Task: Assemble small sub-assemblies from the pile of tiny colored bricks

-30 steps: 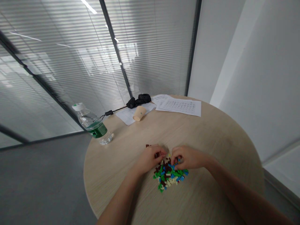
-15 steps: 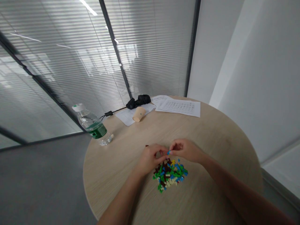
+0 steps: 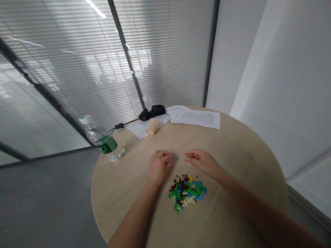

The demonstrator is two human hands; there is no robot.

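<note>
The round table [image 3: 232, 148] has a green-labelled bottle [image 3: 107, 144] standing near its left edge. Towards its near side lies a loose pile of small bricks [image 3: 184, 194] (brown, green, blue, cream, some yellow). Beyond the pile, the right hand's [image 3: 200, 161] grip is released, fingers loosely curled; the left hand's [image 3: 158, 166] grip pinches a blue brick [image 3: 175, 158] at the fingertips.

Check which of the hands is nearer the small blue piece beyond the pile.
Left. The left hand has the blue piece at its fingertips; the right hand is apart from it, across a gap to the right.
</note>
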